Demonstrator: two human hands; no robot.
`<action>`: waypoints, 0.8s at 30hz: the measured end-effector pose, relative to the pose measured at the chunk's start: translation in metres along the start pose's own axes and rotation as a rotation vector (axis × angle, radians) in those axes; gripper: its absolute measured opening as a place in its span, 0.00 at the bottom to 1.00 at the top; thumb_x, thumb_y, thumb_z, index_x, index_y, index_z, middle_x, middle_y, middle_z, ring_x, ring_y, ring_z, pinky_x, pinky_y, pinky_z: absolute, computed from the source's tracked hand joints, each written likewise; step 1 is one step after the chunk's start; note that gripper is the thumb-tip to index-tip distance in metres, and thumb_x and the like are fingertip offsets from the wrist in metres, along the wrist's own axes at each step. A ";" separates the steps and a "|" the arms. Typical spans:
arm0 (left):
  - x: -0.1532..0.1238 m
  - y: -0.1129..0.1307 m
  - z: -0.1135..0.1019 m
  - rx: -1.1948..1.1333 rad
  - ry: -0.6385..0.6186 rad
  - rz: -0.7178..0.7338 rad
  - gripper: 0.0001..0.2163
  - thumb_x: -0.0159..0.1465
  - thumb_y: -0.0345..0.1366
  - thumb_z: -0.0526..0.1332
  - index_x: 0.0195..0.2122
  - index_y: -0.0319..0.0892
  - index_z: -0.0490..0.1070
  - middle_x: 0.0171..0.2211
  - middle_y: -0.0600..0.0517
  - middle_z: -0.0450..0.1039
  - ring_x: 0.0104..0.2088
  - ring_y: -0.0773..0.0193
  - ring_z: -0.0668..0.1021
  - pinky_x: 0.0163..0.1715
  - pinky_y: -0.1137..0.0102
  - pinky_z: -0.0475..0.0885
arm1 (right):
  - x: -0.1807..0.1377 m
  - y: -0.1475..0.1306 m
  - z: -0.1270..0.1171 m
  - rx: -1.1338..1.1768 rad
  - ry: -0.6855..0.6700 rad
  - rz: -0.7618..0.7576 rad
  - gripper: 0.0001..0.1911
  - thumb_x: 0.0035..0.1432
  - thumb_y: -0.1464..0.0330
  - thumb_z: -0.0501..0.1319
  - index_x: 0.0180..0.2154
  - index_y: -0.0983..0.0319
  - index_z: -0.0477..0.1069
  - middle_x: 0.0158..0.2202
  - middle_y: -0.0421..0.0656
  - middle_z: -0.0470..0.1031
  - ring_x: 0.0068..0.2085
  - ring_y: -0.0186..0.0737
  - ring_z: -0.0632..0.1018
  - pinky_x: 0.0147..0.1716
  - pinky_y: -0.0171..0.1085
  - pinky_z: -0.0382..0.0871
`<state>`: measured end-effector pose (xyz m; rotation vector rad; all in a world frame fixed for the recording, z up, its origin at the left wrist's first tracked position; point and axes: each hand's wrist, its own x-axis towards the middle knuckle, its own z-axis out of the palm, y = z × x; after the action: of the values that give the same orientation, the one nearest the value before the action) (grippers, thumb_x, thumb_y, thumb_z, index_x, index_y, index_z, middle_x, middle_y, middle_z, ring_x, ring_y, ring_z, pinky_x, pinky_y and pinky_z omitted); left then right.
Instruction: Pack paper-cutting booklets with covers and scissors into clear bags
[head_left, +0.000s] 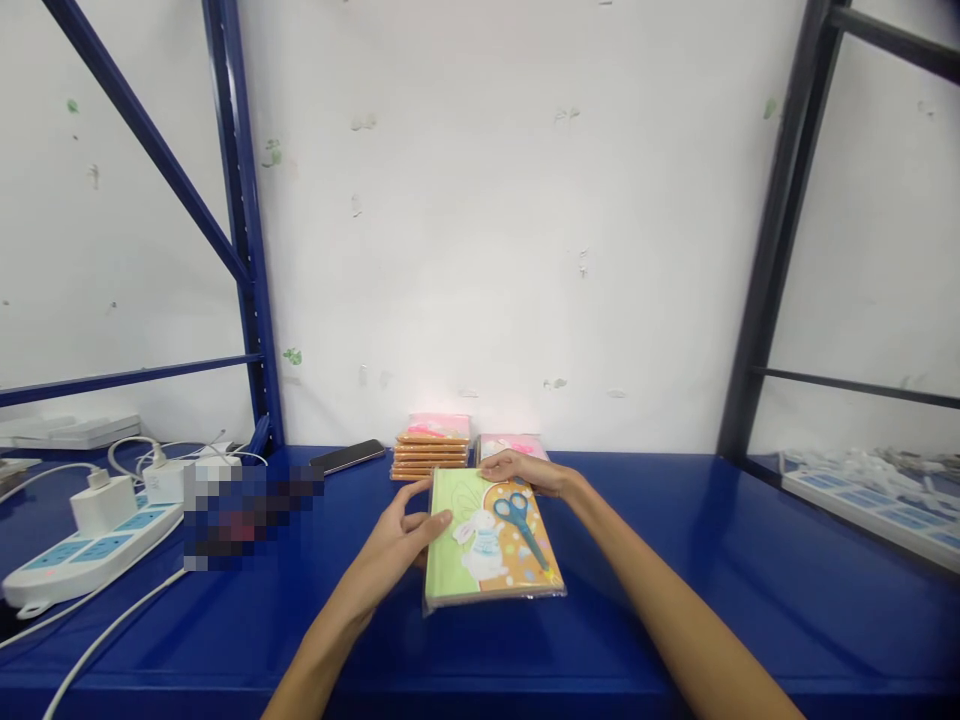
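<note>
In front of me is a plastic-wrapped booklet (457,570), its cover green and orange with a white rabbit on it. Blue scissors (523,525) show on its right half; whether they lie under the wrap or on top I cannot tell. My left hand (409,530) grips the left edge, thumb on the cover and fingers partly hidden behind it. At the far edge, the fingers of my right hand (529,472) close over the top of the booklet. Behind it stand a stack of similar wrapped booklets (431,447) and a second pink-topped pile (514,445), partly covered by my right hand.
On the blue table (360,650) a black phone (349,456) lies near the wall. A white power strip (97,555) with chargers and cables fills the left side. Another power strip (877,505) lies at the far right, beyond the dark rack post (772,240).
</note>
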<state>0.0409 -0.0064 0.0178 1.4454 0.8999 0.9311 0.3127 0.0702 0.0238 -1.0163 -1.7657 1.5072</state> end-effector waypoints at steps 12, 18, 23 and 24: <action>0.004 -0.004 -0.007 0.201 0.120 0.128 0.20 0.54 0.45 0.63 0.44 0.48 0.58 0.33 0.54 0.76 0.24 0.61 0.81 0.26 0.68 0.72 | -0.006 -0.002 -0.001 -0.002 0.001 -0.014 0.10 0.67 0.64 0.64 0.41 0.65 0.76 0.37 0.41 0.79 0.35 0.37 0.80 0.37 0.40 0.77; 0.004 -0.003 -0.006 0.372 0.211 0.179 0.10 0.56 0.38 0.58 0.39 0.47 0.63 0.42 0.50 0.77 0.27 0.61 0.83 0.30 0.68 0.73 | -0.005 -0.003 0.001 0.006 0.008 -0.026 0.09 0.67 0.64 0.65 0.41 0.65 0.75 0.37 0.41 0.79 0.34 0.36 0.80 0.36 0.39 0.76; 0.005 -0.004 -0.006 0.422 0.312 0.198 0.15 0.55 0.39 0.58 0.44 0.46 0.64 0.48 0.47 0.75 0.26 0.62 0.83 0.33 0.67 0.74 | -0.005 -0.003 0.000 0.006 0.003 -0.030 0.10 0.68 0.63 0.64 0.40 0.65 0.75 0.36 0.40 0.78 0.33 0.35 0.79 0.34 0.37 0.76; 0.005 -0.005 -0.006 0.398 0.306 0.206 0.14 0.55 0.39 0.59 0.42 0.46 0.64 0.47 0.47 0.75 0.27 0.62 0.82 0.32 0.67 0.73 | -0.004 -0.002 0.000 0.009 0.002 -0.029 0.10 0.68 0.63 0.64 0.40 0.65 0.75 0.36 0.40 0.78 0.32 0.35 0.78 0.33 0.37 0.76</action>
<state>0.0377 0.0012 0.0134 1.7883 1.2299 1.1964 0.3148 0.0663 0.0260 -0.9833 -1.7630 1.4949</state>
